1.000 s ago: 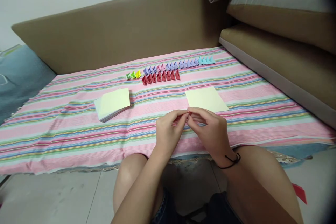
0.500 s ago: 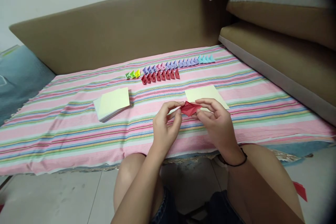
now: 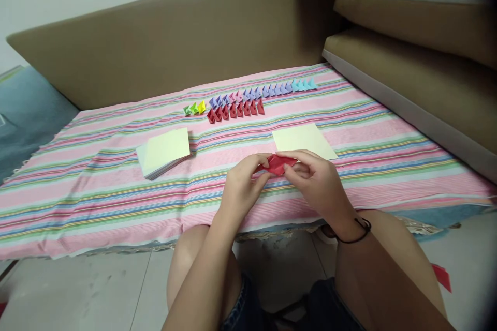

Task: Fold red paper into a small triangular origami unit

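A folded red origami paper boat is held between my two hands above the striped cloth. My left hand pinches its left end with bent fingers. On the other side, my right hand grips it, thumb on the near face and fingers behind, hiding part of the paper. Just beyond the right hand lies a pale yellow sheet. Several finished red paper boats stand in a row farther back. Behind them runs a row of purple, pink and light blue boats, with green and yellow ones to the left.
A stack of paper, pale yellow on top, lies at left on the striped cloth. A brown backrest rises behind, and cushions are piled at right. Red paper shows low at the right, beside my knee.
My right thumb and fingers have moved left across the red paper, covering more of it. The paper looks flatter and more pressed together. The view has shifted slightly.
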`<state>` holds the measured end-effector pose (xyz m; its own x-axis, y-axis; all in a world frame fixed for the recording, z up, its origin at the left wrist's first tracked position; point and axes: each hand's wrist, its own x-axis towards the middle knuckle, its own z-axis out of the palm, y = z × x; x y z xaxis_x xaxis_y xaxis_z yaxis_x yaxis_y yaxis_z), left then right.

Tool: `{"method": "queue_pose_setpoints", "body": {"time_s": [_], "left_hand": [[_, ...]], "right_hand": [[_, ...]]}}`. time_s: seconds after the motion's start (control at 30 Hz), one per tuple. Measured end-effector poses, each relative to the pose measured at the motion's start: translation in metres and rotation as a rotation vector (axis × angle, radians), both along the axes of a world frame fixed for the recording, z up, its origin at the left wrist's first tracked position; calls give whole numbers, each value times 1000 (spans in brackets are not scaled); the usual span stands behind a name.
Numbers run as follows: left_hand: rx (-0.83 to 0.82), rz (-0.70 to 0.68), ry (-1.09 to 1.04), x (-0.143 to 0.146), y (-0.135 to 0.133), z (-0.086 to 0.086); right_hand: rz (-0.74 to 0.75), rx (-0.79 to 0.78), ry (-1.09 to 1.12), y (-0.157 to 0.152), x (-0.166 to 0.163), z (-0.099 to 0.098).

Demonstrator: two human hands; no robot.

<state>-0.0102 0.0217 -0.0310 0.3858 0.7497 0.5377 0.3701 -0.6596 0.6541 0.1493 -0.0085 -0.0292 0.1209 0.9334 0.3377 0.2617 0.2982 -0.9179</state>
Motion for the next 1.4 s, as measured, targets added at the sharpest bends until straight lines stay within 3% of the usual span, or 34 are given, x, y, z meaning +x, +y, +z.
{"method": "queue_pose_setpoints", "body": {"time_s": [0.2, 0.37, 0.57, 0.7, 0.83, 1.07, 1.17, 1.4], "left_hand": [[66, 28, 48, -3, 0, -3], [115, -48, 161, -3, -1, -4], [-198, -39, -132, -4, 2, 0], [-342, -68, -320, -6, 4, 5], [-530, -128, -447, -2, 4, 7], [-706, -153, -541, 7, 3, 1], [-754, -108, -565, 8, 2, 0], [-689, -8, -528, 9, -2, 1]], "right_hand": [[-22, 157, -237, -1, 1, 0], [-7, 228, -512, 4, 7, -6], [-4, 448, -670, 6, 6, -3], [-38, 492, -600, 3, 1, -1], [-49, 387, -385, 2, -2, 1], [121, -64, 124, 4, -6, -4], [183, -116, 255, 5, -6, -7], [232, -182, 300, 7, -3, -11]]}}
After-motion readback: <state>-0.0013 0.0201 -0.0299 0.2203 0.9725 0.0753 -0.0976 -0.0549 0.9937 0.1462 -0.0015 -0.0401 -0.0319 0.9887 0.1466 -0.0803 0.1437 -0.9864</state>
